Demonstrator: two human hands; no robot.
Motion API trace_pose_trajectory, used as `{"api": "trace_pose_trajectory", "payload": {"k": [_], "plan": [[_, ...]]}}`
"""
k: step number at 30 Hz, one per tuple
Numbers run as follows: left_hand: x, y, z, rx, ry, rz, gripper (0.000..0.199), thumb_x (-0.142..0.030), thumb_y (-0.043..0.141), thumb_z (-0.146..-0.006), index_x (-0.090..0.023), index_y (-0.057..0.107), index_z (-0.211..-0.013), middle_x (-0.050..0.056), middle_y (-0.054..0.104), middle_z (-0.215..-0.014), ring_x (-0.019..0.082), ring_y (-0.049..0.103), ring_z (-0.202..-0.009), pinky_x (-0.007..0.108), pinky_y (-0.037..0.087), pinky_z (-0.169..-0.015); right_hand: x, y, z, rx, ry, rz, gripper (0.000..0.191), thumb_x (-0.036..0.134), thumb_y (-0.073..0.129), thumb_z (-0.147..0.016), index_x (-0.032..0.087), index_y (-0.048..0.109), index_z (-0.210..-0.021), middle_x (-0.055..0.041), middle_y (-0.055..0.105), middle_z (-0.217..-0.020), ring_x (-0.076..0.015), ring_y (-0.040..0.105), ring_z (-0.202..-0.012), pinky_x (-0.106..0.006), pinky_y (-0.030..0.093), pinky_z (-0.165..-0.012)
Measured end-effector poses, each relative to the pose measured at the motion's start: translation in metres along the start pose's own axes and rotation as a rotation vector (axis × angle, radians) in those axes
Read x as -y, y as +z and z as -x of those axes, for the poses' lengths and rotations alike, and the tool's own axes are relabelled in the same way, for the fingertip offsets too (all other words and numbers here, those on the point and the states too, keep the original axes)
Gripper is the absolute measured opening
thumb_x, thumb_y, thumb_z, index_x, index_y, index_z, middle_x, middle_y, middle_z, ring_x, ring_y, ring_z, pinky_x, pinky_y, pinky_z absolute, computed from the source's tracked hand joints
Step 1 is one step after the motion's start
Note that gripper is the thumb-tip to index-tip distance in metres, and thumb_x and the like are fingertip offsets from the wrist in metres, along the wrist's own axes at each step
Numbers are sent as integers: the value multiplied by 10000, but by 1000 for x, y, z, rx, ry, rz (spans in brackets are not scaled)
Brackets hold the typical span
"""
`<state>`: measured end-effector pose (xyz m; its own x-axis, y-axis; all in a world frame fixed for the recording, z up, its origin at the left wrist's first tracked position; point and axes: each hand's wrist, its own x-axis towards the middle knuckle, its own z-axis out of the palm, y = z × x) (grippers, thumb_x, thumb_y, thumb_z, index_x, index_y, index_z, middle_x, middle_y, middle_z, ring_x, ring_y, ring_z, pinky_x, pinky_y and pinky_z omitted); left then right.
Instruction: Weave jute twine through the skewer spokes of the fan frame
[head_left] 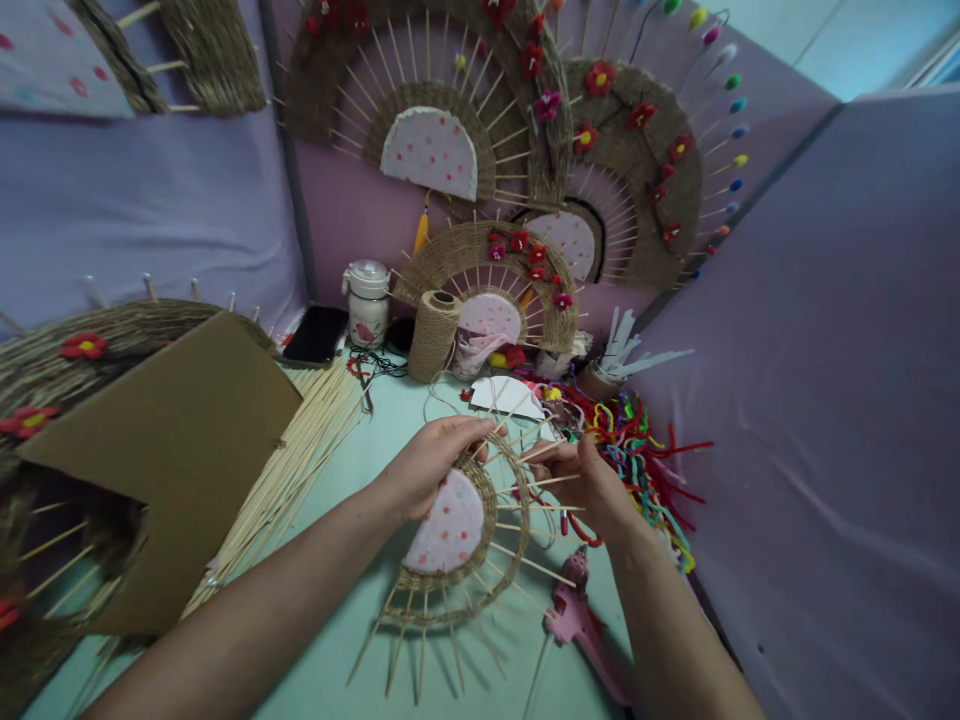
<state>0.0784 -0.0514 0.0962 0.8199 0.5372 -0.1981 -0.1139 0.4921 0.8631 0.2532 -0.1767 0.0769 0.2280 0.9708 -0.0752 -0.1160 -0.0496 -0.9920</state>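
A half-round fan frame point(512, 560) of thin wooden sticks and woven twine is held tilted above the table. Its centre is a white half-disc point(450, 525) with pink dots. My left hand point(431, 460) grips the fan by its upper left side, thumb on top and fingers partly hidden behind it. My right hand point(581, 475) is at the stick ends on the right, its fingers closed on twine among the sticks. The pinch itself is partly hidden. A thin loop of twine point(553, 535) hangs below that hand.
A pink glue gun point(581, 625) lies at the front right, beside coloured pipe cleaners point(645, 460). Behind stand a twine spool point(433, 335) and a white jar point(367, 305). Bundled sticks point(300, 450) and cardboard point(202, 450) lie left. Finished fans point(480, 245) lean at the back.
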Motion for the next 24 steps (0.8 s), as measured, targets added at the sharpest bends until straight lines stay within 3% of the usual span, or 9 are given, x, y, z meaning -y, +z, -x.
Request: {"api": "trace_pose_trajectory", "payload": {"k": [8, 18, 24], "plan": [[4, -8, -6, -67, 92, -270, 371, -448, 700, -652, -121, 713, -828, -3, 567, -630, 76, 398, -543, 220, 282, -522, 5, 9, -6, 38, 18, 55, 685, 739, 374, -765, 166, 740, -845, -68, 548, -711, -160, 444, -628, -277, 383, -587], [0, -8, -4, -14, -19, -228, 298, -320, 742, -606, -124, 728, -829, 1, 613, -605, 72, 399, -525, 224, 289, -535, 4, -1, -9, 22, 15, 117, 654, 713, 389, -784, 156, 716, -888, -61, 566, -742, -163, 483, -668, -283, 383, -614], [1, -7, -4, -24, -31, -232, 245, -277, 725, -631, -126, 733, -824, -19, 579, -549, 64, 366, -502, 221, 269, -526, 9, -11, -14, -146, -80, 124, 551, 646, 465, -801, 158, 700, -898, -28, 539, -675, -118, 432, -569, -250, 329, -523]]}}
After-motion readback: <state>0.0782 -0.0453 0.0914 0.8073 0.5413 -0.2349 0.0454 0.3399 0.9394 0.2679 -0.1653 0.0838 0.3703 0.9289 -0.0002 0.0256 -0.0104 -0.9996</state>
